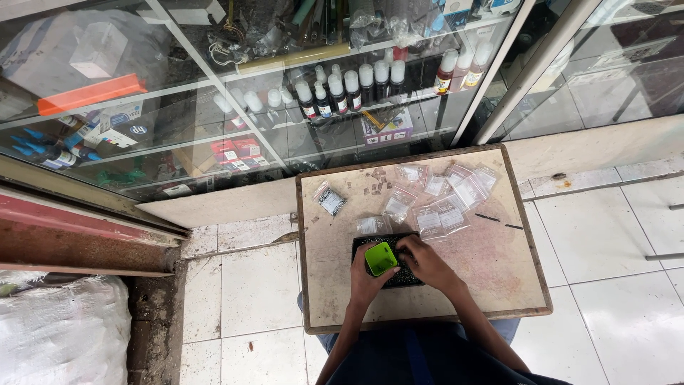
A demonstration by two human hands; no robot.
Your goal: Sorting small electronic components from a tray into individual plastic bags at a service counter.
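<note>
Two hands: both work over a black tray (360, 246) on a small board (491, 271) across the person's lap.
Left hand (365, 279): fingers closed around a lime-green scoop (380, 258), held just above the tray.
Right hand (426, 260): fingertips pressed down into the tray; whether they pinch anything I cannot tell.
Doing it well: likely best to keep the scoop level and low over the tray, so tiny pieces stay inside.
Small bags (442, 203): clear, thin, crinkly plastic, scattered beyond the tray; one dark-filled bag (330, 199) lies apart, farther left.
Board: pale, stained, flat, with a brown wooden rim.
</note>
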